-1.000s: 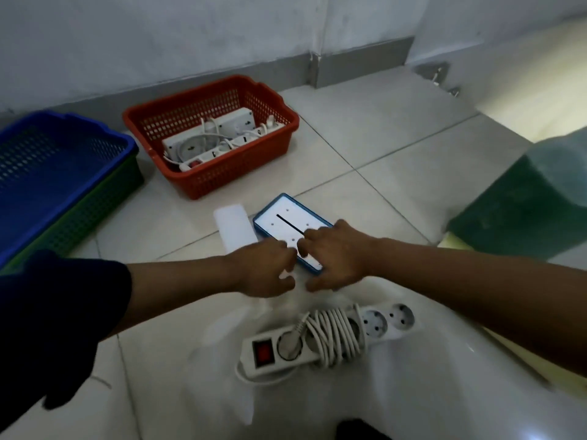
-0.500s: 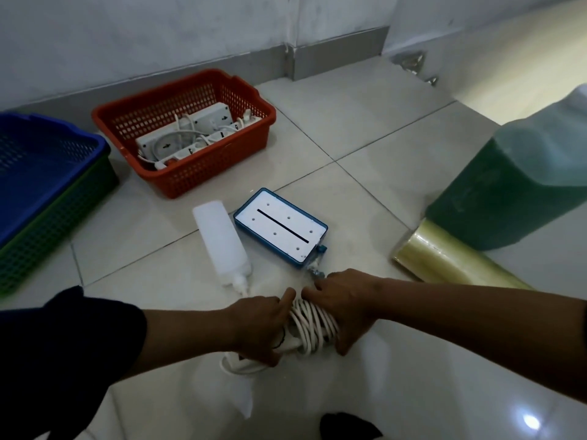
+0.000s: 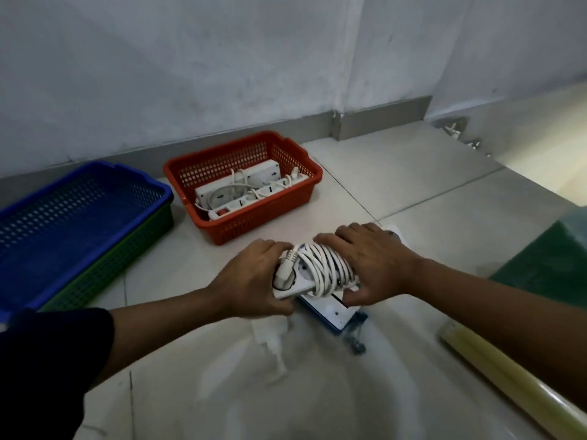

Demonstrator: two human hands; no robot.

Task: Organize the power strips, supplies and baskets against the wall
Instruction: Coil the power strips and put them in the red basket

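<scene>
Lifted since half a second ago: power strip (image 3: 313, 276), formerly on the floor, now held clear of the tiles above the blue-edged white case (image 3: 330, 315); view has tipped up toward the wall.

Item 1. Power strip, white, cord coiled round its middle. Long axis runs left-near to right-far. My left hand (image 3: 251, 281) clasps the near-left end, by the plug; my right hand (image 3: 371, 265) is clamped over the coil and far-right end. Both hands closed on it.

Item 2. Red basket (image 3: 244, 228), far and left of the strip, near the wall, already holding other strips. Likely destination, in my judgement. Left hand is nearer it, so the carry goes forward and left; the strip's axis lies roughly along the basket's long side and should need little turning.

Item 3. Blue basket (image 3: 79, 214), nested in a green basket (image 3: 127, 255), far left, by the wall.

Item 4. White squeeze bottle (image 3: 270, 338), blurred, on the floor below the hands.

Item 5. Yellowish roll (image 3: 495, 366), near right, on the floor.
</scene>
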